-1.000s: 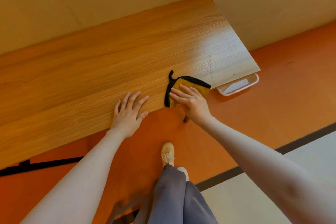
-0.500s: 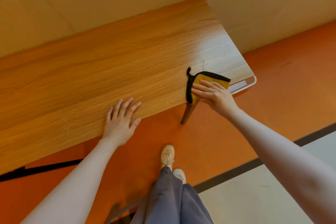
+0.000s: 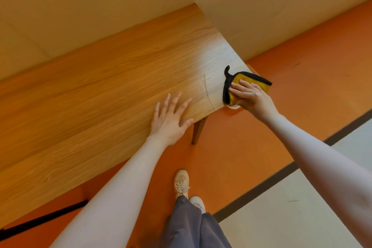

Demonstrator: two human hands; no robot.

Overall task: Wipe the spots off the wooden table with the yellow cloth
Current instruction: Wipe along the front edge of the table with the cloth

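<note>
The wooden table (image 3: 104,94) runs from the lower left to a corner at the right. A yellow cloth (image 3: 238,81) with a black border lies folded at that right corner, partly hanging over the edge. My right hand (image 3: 249,94) presses flat on the cloth, its fingers pointing left. A thin dark curved mark (image 3: 208,94) crosses the wood just left of the cloth. Between the mark and the table's near edge my left hand (image 3: 171,116) rests flat on the wood with fingers spread, holding nothing.
A beige wall (image 3: 261,6) stands behind and to the right of the table. One table leg (image 3: 198,130) shows under the corner. The floor (image 3: 302,66) is orange with a dark stripe and a pale area at right. My shoes (image 3: 182,183) stand below.
My right hand has slid the cloth rightward along the table to its right corner, past the dark mark. My left hand has also shifted right along the near edge.
</note>
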